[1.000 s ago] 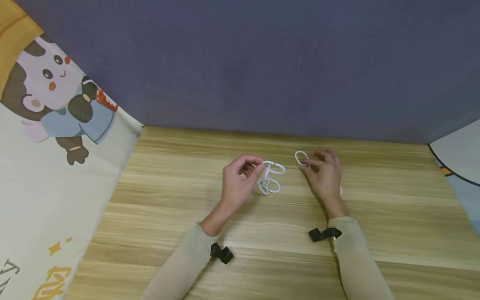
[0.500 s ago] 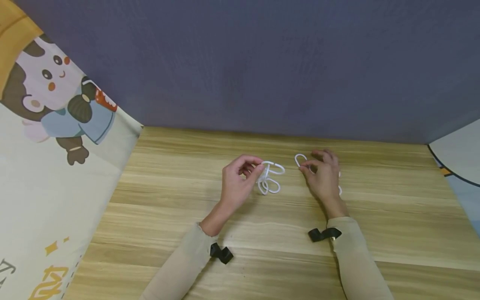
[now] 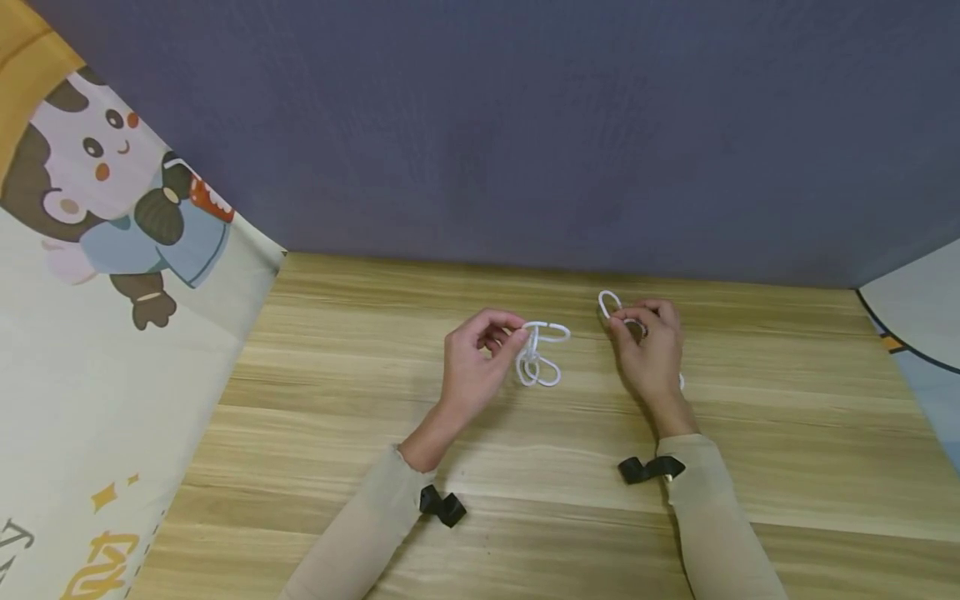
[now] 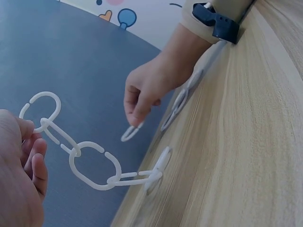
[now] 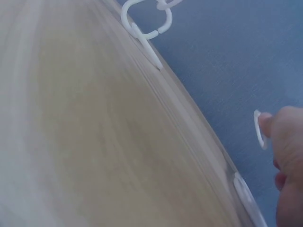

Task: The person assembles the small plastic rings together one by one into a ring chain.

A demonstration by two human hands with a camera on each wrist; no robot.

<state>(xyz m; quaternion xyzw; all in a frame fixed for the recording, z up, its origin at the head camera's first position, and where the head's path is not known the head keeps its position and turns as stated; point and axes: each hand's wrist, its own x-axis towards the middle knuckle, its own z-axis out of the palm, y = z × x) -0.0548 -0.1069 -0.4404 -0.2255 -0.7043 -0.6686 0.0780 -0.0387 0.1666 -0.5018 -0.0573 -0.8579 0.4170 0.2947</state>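
Note:
In the head view, my left hand [image 3: 480, 362] pinches the top of a chain of white plastic links. The left wrist view shows the held link [image 4: 59, 104], oval with a small gap. Several joined links hang down from it, and the lowest link [image 4: 163, 161] reaches the tabletop. To the right, my right hand [image 3: 652, 358] pinches another white link [image 3: 601, 305] between thumb and forefinger, above the table and apart from the chain. Partly hidden behind that hand are more white links [image 4: 179, 101] on the table; whether they join the pinched one I cannot tell.
A wood-grain tabletop [image 3: 555, 500] lies under both hands. Behind its far edge stands a dark blue-grey panel [image 3: 480, 142]. A pale cartoon-printed panel [image 3: 75, 375] borders the left side, and another printed panel [image 3: 922, 292] the right.
My right hand has lifted and turned its link slightly, away from me and a little to the right. My left hand stays in place, while the hanging links sway a little.

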